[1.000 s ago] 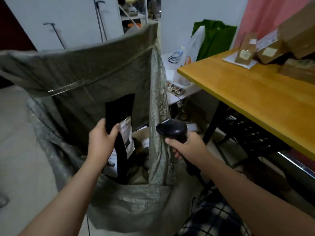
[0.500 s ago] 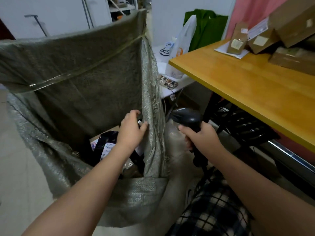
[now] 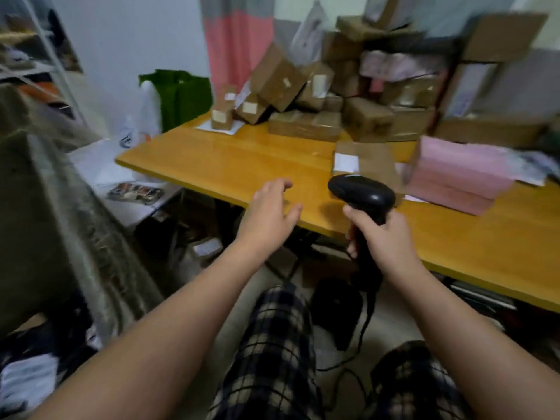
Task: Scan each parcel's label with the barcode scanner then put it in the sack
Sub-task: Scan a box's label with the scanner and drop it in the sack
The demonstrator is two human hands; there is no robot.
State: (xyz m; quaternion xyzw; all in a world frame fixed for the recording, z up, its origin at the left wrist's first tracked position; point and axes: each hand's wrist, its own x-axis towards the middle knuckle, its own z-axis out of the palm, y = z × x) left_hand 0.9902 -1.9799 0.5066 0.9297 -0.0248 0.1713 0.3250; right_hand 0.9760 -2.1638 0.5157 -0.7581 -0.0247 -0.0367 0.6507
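- Yellow wooden table [image 3: 242, 159], smooth and glossy, runs across the head view, with a white wall and a pink curtain [image 3: 239, 43] behind it.
- Motion blur softens everything, so no print on any label can be read.
- At the left edge the sack [image 3: 45, 222] is cut off by the frame. Dark and white shapes low inside it are too blurred to identify.
- Most of the scanner [image 3: 360, 194] handle is hidden inside the right hand [image 3: 385, 241]. Its cable [image 3: 363, 328] drops into shadow between the knees.
- Left hand [image 3: 269, 213] holds nothing, with fingers spread and relaxed at the table's near edge. I cannot tell whether it touches the wood.
- Right hand is wrapped firmly round the scanner's handle, and the rounded black plastic head points toward the table.
- Just beyond that head a flat cardboard parcel [image 3: 375, 165] lies with a white label [image 3: 346, 162] facing up, beside a pink stack [image 3: 454, 177] of sheets.
- More parcels [image 3: 303, 86], brown boxes with pale labels, are heaped unevenly along the table's far side.
- Coarse grey-green woven material forms the sack, which stands open well apart from the heap.
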